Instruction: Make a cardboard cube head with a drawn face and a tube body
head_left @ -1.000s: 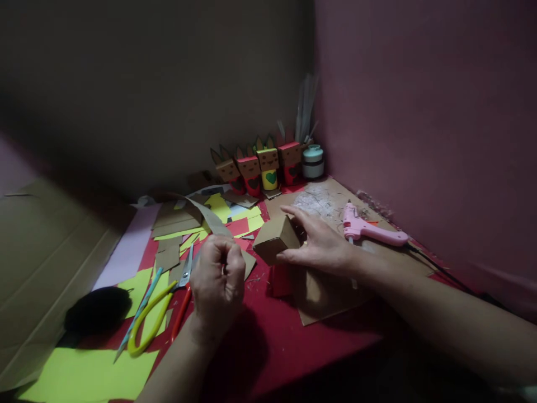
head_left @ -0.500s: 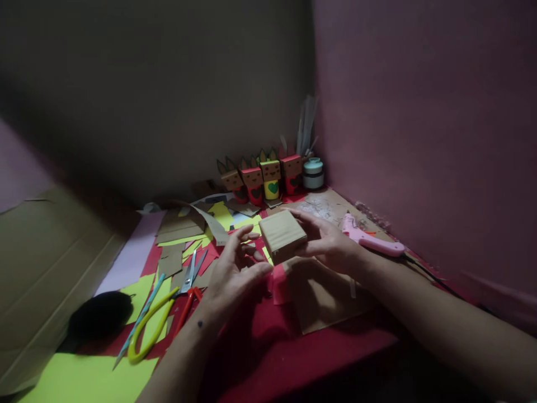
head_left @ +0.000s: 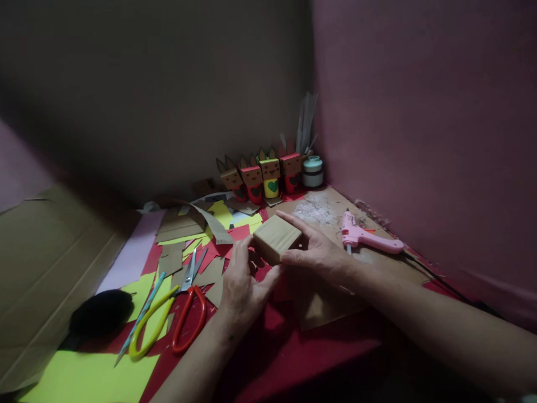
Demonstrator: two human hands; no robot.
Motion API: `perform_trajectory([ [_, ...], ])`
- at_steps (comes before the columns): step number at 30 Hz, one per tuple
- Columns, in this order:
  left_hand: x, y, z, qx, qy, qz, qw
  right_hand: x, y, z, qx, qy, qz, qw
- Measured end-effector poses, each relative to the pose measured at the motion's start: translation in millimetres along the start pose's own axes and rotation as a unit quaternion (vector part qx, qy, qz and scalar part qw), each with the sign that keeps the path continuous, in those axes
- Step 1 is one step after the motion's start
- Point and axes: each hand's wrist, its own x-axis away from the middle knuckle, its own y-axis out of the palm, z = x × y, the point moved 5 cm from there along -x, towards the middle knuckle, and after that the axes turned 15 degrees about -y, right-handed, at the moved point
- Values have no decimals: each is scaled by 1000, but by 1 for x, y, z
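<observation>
The small box (head_left: 277, 238) is held up off the surface (head_left: 289, 358), straight ahead of you and between your hands. Its top looks nearly square, so you have no clear long axis to go by; one corner points towards you. Your right hand (head_left: 321, 249) is the nearer, gripping the box's right side with thumb in front and fingers behind. Your left hand (head_left: 247, 280) is half curled at the box's left side, its thumb near the lowest corner; you cannot tell whether it grips or only touches. Compared with half a second ago, your left hand has closed in on the box, and the box has turned corner-first to you. Further out, you have the scissors (head_left: 184, 286) left of your left hand and the glue gun (head_left: 366, 237) beyond your right.
</observation>
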Motion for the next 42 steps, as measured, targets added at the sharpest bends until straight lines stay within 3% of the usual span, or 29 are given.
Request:
perform_trajectory([
  [6,3,-1,4,-28,45,24,998,-2,1,3,-50,-13,20,998],
  [9,6,-3,7,-47,64,45,996,0,2,3,-64,18,44,997],
  [12,8,-6,8,-18,64,25,997,1,4,1,-123,51,40,990],
  [15,7,-10,7,77,15,-29,996,1,5,0,-165,70,13,984],
  [20,0,-11,1,177,-135,-89,971,-1,7,-3,-211,102,15,972],
  [26,1,5,-5,330,-213,-226,891,0,10,-4,-224,108,25,968],
  [32,2,9,-5,370,-271,-211,863,1,3,10,-170,134,-3,976],
  [37,2,11,-9,340,-283,-199,874,2,4,10,-133,136,24,981],
  [42,-1,11,-14,312,-275,-203,886,1,9,1,-101,100,6,990],
])
